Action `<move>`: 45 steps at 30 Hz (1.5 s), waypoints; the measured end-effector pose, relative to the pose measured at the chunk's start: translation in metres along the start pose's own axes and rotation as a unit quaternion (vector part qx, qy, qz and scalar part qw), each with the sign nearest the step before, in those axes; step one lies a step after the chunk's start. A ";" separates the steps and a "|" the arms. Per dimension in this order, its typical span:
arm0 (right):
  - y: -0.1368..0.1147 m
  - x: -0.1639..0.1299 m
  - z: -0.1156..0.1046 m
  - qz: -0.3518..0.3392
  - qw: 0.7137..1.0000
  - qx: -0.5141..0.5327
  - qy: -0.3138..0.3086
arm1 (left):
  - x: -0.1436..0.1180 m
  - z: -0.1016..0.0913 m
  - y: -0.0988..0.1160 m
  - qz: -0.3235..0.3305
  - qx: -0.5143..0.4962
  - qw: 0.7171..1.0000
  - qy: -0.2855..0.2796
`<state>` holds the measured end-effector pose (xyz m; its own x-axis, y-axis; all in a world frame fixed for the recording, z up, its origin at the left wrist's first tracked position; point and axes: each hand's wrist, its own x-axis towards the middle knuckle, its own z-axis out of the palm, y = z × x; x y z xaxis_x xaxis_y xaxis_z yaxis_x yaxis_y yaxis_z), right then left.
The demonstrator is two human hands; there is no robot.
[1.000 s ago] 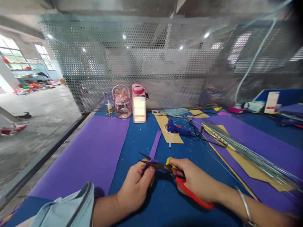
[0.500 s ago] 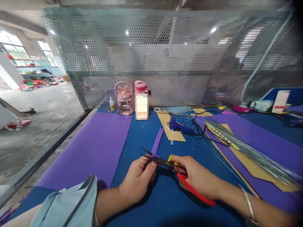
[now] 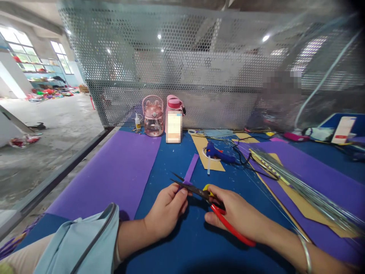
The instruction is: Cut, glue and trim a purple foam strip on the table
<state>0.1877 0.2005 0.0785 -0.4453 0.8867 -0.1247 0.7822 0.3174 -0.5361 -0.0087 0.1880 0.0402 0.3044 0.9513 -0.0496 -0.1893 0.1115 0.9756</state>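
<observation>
Both hands grip: left hand (image 3: 167,207), purple strip (image 3: 192,167); right hand (image 3: 239,213), scissors (image 3: 204,193); phone screen (image 3: 173,127) illegible.

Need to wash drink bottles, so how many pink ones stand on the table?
2: the handled bottle at the far side of the table, and the darker-lidded bottle to its right, partly behind a phone. More may be hidden.

left fingers (image 3: 172,189) pinched together, right fingers (image 3: 217,191) curled, left forearm (image 3: 132,236) and right forearm (image 3: 281,241) angled inward.
</observation>
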 end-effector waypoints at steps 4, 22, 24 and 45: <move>0.004 0.000 -0.006 -0.012 0.997 0.043 -0.057 | 0.000 0.000 0.003 -0.018 -0.015 1.000 -0.004; 0.005 -0.007 -0.020 -0.046 0.990 0.067 -0.113 | -0.001 0.000 0.001 0.014 0.008 0.999 -0.032; 0.007 -0.006 -0.023 -0.061 0.989 0.078 -0.113 | -0.001 0.000 0.002 0.014 0.010 0.999 -0.033; 0.024 0.006 -0.018 -0.062 0.981 0.167 -0.074 | -0.001 0.006 0.006 -0.075 -0.084 0.994 -0.001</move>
<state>0.2113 0.2193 0.0800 -0.6054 0.7821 -0.1475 0.5421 0.2696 -0.7959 -0.0041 0.1860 0.0473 0.3425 0.9199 -0.1909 -0.2957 0.2984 0.9075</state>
